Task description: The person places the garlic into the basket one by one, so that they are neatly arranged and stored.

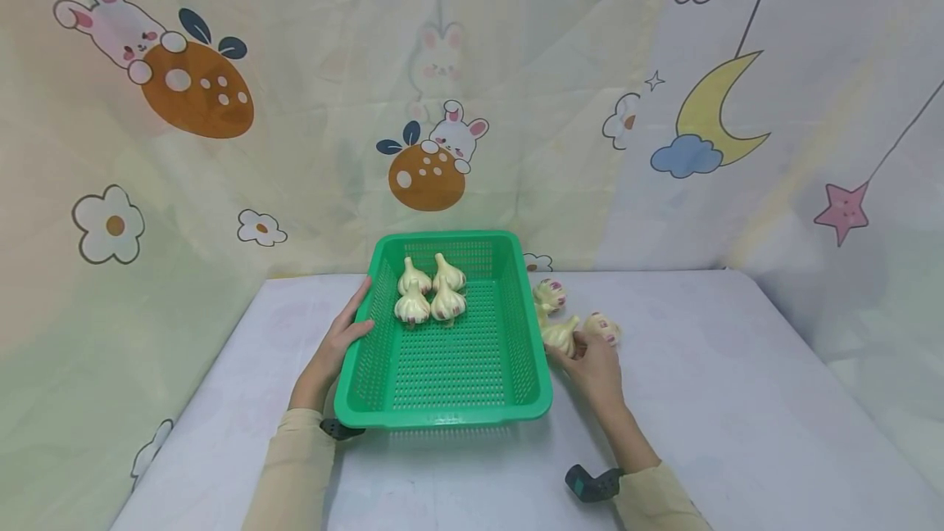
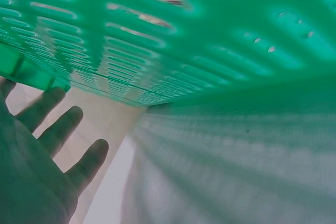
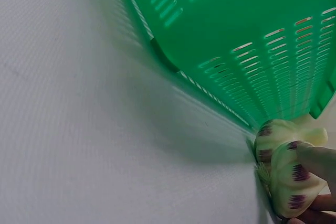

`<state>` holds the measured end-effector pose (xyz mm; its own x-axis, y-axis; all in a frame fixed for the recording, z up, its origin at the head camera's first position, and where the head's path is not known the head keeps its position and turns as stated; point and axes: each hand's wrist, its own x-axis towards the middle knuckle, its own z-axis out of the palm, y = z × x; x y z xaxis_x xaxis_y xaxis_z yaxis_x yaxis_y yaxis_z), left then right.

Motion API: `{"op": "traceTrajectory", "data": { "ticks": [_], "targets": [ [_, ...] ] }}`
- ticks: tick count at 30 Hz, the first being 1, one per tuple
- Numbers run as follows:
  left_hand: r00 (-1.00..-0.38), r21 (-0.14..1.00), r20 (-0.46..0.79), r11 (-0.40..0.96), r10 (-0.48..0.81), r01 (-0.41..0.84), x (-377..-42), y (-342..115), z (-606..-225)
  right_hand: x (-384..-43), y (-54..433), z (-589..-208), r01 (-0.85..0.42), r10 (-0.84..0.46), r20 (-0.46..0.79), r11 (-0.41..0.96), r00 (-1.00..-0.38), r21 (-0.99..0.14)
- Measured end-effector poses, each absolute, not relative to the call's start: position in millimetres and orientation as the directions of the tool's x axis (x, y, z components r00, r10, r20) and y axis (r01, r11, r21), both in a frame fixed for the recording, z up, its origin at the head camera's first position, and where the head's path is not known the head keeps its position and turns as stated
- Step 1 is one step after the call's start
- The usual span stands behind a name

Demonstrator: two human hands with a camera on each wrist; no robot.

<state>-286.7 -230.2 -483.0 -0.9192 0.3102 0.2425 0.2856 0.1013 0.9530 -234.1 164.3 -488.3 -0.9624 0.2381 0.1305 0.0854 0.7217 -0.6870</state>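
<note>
Several white garlic bulbs (image 1: 411,306) with purple marks sit in the far left part of a green plastic basket (image 1: 442,416). At the basket's left side is my left hand (image 1: 341,342), its thumb at the rim; the left wrist view shows its fingers straight and spread beside the perforated wall. Right of the basket, my right hand (image 1: 594,369) pinches a garlic bulb (image 3: 295,182) between thumb and fingers, low at the table. Another garlic bulb (image 3: 278,132) lies right behind it, close to the basket wall. The right fingertips are partly cut off in the right wrist view.
More loose garlic bulbs lie right of the basket, one garlic bulb (image 1: 549,293) farther back and one garlic bulb (image 1: 603,328) beyond my right hand. A white cloth covers the table (image 1: 737,400). A printed curtain (image 1: 324,146) hangs behind its far edge.
</note>
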Motion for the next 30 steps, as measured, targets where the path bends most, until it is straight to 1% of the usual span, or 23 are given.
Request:
{"op": "traceTrajectory", "data": {
  "ticks": [9,16,20,30],
  "targets": [
    [-0.914,0.951,0.247,0.099,0.322,0.292,-287.8,-228.4,-481.2,-233.2,165.7,-488.0,0.105,0.246,0.107,0.714,-0.963,-0.693],
    [-0.915,0.951,0.246,0.101,0.32,0.291,-286.8,-227.8,-478.9,-236.1,164.7,-491.9,0.099,0.253,0.136,0.735,-0.958,-0.67],
    [-0.916,0.952,0.241,0.107,0.321,0.287,-285.5,-229.6,-477.8,-236.2,163.2,-492.3,0.092,0.252,0.142,0.73,-0.957,-0.678],
    [-0.912,0.954,0.245,0.087,0.33,0.288,-284.1,-228.5,-476.6,-234.8,163.4,-492.9,0.118,0.265,0.113,0.716,-0.958,-0.688]
  ]
}}
